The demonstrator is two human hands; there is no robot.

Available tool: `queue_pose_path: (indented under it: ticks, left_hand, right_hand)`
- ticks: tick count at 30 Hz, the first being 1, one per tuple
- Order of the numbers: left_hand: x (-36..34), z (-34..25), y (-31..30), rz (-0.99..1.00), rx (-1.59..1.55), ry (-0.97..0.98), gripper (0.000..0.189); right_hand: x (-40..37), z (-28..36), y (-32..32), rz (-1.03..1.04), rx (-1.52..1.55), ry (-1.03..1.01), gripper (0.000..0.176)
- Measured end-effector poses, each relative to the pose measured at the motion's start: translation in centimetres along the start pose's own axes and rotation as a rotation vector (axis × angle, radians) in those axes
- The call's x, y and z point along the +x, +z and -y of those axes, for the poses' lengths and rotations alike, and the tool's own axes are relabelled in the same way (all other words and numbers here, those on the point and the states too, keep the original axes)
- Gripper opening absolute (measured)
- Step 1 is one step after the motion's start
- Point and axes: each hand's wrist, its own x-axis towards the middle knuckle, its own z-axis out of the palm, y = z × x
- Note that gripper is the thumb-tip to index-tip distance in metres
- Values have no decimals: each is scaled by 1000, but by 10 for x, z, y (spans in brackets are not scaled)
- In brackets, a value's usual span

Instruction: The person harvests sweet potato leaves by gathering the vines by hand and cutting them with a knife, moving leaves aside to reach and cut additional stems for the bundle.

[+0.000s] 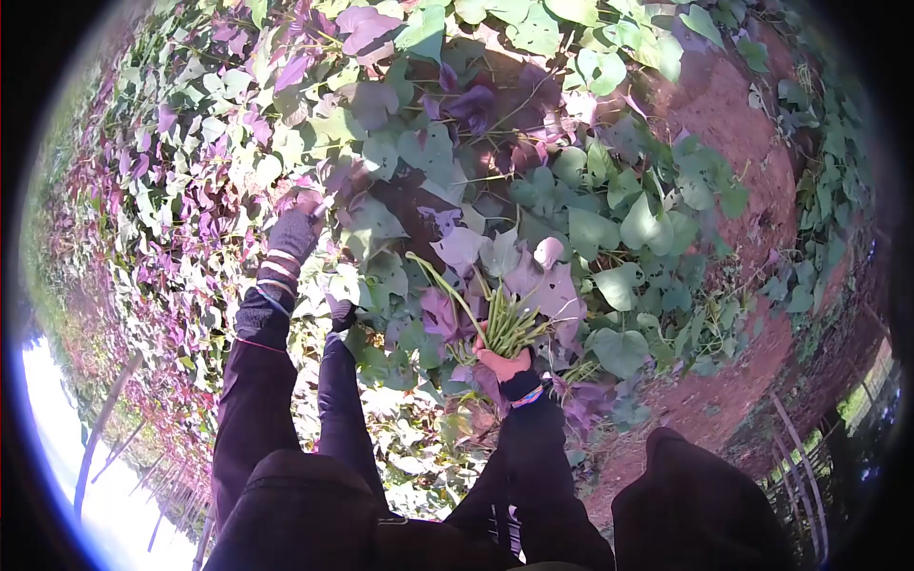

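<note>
My right hand (503, 364), low in the middle of the head view, is closed around a bunch of cut green leaf stems (512, 322). Their ends point up toward me, and one longer stem sticks out to the left. Broad purplish leaves (552, 290) spread behind the bunch. Farther up on the left, my left hand (307, 203) reaches among the vine leaves (376, 221). Its fingers look curled, and a small bright spot shows beside them. Glare and foliage hide what they hold.
Dense green and purple heart-leaved vines (205, 171) cover the ground ahead and left. Bare reddish soil (738, 143) runs down the right side. My dark-clad knees (700, 500) frame the bottom. Thin wooden poles (800, 466) stand at the lower right, with others lower left.
</note>
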Motion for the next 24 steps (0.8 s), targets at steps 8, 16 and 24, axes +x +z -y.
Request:
queue_pose_path:
  ticks: [8, 16, 24]
  left_hand:
    - [-84, -172, 55, 247, -1148, -265, 32]
    - [-48, -191, -26, -525, -557, 230, 47]
    - [-93, -243, -16, 37, -510, 622, 48]
  right_hand:
    - [19, -128, -5, -288, 1335, 263, 32]
    - [32, 33, -1, -236, 40, -232, 19]
    - [26, 50, -17, 188, 212, -176, 27]
